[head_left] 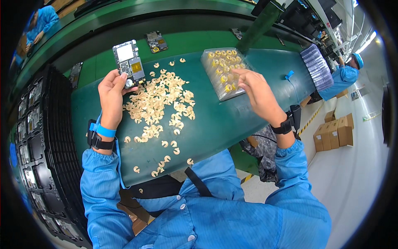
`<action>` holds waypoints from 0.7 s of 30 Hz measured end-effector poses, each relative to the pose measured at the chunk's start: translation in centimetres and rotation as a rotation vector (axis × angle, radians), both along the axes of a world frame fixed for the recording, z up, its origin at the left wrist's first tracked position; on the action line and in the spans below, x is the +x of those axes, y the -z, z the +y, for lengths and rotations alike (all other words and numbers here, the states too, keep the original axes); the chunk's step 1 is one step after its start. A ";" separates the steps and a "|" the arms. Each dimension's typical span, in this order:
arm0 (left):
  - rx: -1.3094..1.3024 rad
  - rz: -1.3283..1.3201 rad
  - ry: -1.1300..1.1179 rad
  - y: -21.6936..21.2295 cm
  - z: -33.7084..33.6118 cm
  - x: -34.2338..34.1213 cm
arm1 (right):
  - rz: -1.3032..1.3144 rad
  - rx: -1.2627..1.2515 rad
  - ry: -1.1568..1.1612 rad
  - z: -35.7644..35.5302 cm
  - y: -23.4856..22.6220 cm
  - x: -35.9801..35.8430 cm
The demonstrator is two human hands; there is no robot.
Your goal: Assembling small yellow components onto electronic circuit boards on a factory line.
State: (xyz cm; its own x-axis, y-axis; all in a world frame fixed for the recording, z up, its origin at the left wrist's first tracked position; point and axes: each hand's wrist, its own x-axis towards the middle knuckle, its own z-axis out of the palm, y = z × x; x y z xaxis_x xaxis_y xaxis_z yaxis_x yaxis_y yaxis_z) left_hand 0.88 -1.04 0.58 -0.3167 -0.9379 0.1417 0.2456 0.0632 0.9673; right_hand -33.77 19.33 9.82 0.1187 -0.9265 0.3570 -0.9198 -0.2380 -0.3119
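Your left hand (111, 89) has its grip clamped on the circuit board (129, 63), held up above the tabletop (215, 120). Right hand (258, 92): grip apart, fingertips on the clear tray (224, 72) near the far edge. Bare tabletop between tray and paper scraps (159, 101). The board is grey, with a white patch.
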 end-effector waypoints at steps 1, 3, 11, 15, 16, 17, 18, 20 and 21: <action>0.001 -0.003 0.001 0.0 0.0 0.0 | 0.001 -0.001 0.000 0.0 0.3 -0.1; -0.001 0.001 -0.003 0.0 0.0 0.0 | 0.085 0.047 -0.020 0.1 1.0 -0.2; 0.001 0.007 0.001 0.1 0.1 0.0 | 0.015 0.017 0.000 0.3 0.9 -0.1; 0.003 0.005 0.008 -0.1 0.2 -0.3 | 0.012 0.001 0.048 0.0 -0.2 0.0; 0.008 -0.007 0.006 -0.1 0.2 -0.3 | 0.014 -0.001 0.051 -0.2 -0.2 -0.1; 0.008 -0.005 0.015 -0.1 0.2 -0.3 | 0.051 0.060 0.021 -0.2 0.0 -0.2; 0.007 -0.008 0.005 0.0 0.2 -0.2 | 0.087 0.122 -0.009 -0.1 0.1 -0.1; 0.006 -0.008 -0.006 0.0 0.2 -0.2 | 0.052 0.059 0.014 0.1 -0.3 0.3; 0.002 -0.005 -0.001 0.0 0.2 -0.2 | 0.015 -0.005 0.028 0.0 -0.5 0.4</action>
State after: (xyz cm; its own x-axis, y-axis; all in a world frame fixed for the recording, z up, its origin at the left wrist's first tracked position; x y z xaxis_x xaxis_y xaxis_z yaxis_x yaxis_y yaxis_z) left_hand 0.69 -0.86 0.60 -0.3165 -0.9385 0.1378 0.2405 0.0611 0.9687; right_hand -33.40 19.35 10.29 0.0981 -0.9279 0.3598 -0.9307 -0.2136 -0.2969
